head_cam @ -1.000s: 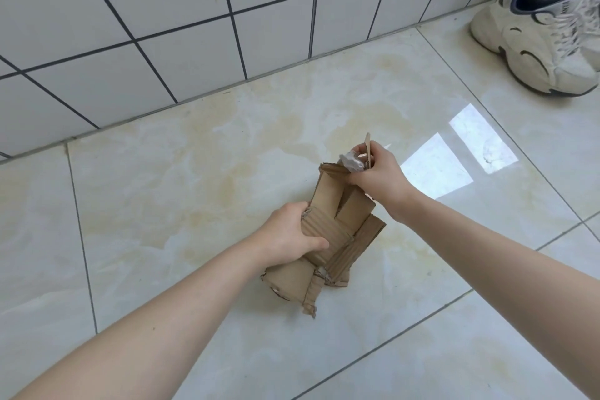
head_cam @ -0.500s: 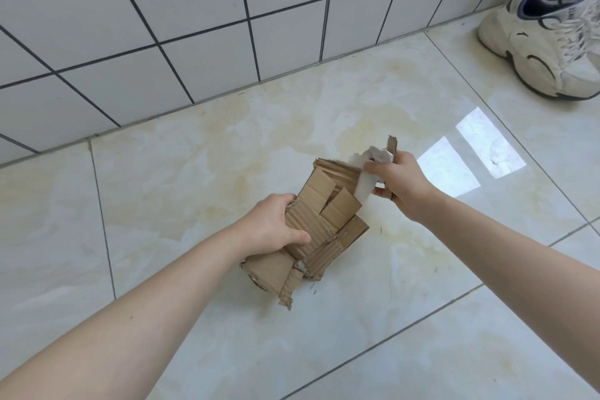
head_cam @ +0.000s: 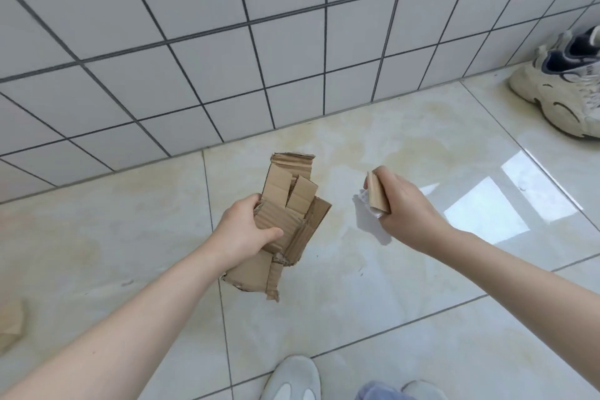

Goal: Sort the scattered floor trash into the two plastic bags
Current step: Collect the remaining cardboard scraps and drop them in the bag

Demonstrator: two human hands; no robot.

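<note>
Two hands: left hand (head_cam: 242,234) grips cardboard stack (head_cam: 285,221); right hand (head_cam: 404,209) pinches cardboard scrap (head_cam: 376,193) plus tissue (head_cam: 365,201)
Change: hands pulled apart, scrap separated
Bags: unseen; sorting pending
Floor (head_cam: 357,302): another cardboard piece (head_cam: 9,323) left

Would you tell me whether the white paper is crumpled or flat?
Crumpled: the white paper shows as a wrinkled wad beneath the right hand.
</note>
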